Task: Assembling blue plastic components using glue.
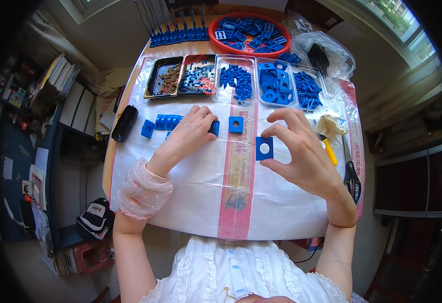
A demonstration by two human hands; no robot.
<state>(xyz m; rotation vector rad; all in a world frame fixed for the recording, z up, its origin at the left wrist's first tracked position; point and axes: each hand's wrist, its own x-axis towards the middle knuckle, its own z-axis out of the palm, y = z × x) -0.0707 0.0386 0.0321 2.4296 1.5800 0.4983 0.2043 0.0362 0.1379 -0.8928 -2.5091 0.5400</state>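
Note:
My right hand [302, 156] pinches a flat blue square plate with a round hole [259, 156] between thumb and forefinger, holding it upright over the table. My left hand [189, 132] is closed, palm down, with its fingertips on a small blue plastic piece [214, 128]; that piece is partly hidden. Between the hands lies another blue square piece with a hole [235, 124]. Left of my left hand sits a row of blue pieces [167, 121], partly covered by the hand, and a single blue piece [148, 129] lies farther left.
Across the back stand trays of screws [170, 78], small metal and coloured parts [199, 81] and blue parts [276, 83]. Behind them are a red basin [215, 39] and a blue rack with upright springs [179, 37]. Black-handled scissors [352, 182] and a yellow-handled tool [330, 152] lie right.

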